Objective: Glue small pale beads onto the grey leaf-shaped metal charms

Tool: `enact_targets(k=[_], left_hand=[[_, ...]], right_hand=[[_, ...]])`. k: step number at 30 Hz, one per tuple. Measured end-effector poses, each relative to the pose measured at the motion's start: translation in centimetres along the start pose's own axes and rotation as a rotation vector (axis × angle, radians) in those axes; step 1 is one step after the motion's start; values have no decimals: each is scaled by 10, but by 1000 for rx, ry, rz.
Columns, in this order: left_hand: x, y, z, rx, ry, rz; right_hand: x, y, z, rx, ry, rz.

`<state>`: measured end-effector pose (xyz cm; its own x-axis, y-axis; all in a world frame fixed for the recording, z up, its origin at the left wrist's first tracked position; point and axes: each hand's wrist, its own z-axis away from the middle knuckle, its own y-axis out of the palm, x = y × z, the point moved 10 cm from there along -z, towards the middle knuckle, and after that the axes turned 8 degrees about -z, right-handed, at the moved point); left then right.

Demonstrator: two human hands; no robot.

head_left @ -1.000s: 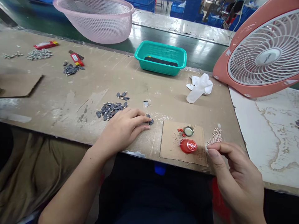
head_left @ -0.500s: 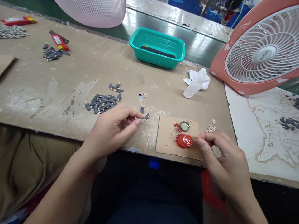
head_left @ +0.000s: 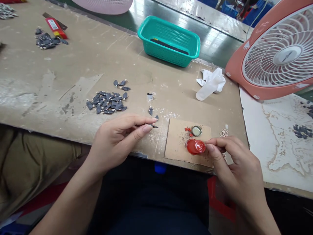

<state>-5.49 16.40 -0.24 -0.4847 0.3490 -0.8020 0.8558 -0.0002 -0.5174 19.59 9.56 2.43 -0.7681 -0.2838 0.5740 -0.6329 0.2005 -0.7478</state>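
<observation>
Between thumb and forefinger, my left hand [head_left: 123, 138] pinches a small dark leaf-shaped piece [head_left: 154, 126]. Two similar pieces [head_left: 150, 111] lie just beyond its fingertips. My right hand [head_left: 232, 156] is pinched beside a small red cup [head_left: 192, 146]; whatever its fingertips hold is too small to make out. The cup stands on a cardboard square [head_left: 177, 153], with a bottle cap [head_left: 196, 131] and red bits [head_left: 188, 130] behind it. Tiny pale pieces [head_left: 224, 133] lie just beyond my right fingers. A pile of dark pieces [head_left: 106, 102] lies left of centre.
A green basket [head_left: 168, 45] holding a dark bar stands at the back. Right of it are a translucent tube [head_left: 207, 88], white crumpled material and a pink fan [head_left: 286, 55]. A red-yellow box [head_left: 56, 28] lies far left. Someone's trousered leg [head_left: 36, 163] is at lower left.
My left hand has lifted a dark piece from the table near the others. The right fingertips stay beside the red cup. The whole view has shifted slightly.
</observation>
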Motion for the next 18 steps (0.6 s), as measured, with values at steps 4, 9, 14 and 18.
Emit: enact_targets(k=[4,9,14,18], left_hand=[[0,-1,-1,-6,18,-37],[2,0,-1,6,7,-64],[4,0,0,7,-23,-53],[3,0,0,12,-35,-42]], right_hand=[[2,0,0,-4,-12,30],[2,0,0,0,-13,51],[1,-1,0,-5,-13,70],[1,0,0,7,-4,64]])
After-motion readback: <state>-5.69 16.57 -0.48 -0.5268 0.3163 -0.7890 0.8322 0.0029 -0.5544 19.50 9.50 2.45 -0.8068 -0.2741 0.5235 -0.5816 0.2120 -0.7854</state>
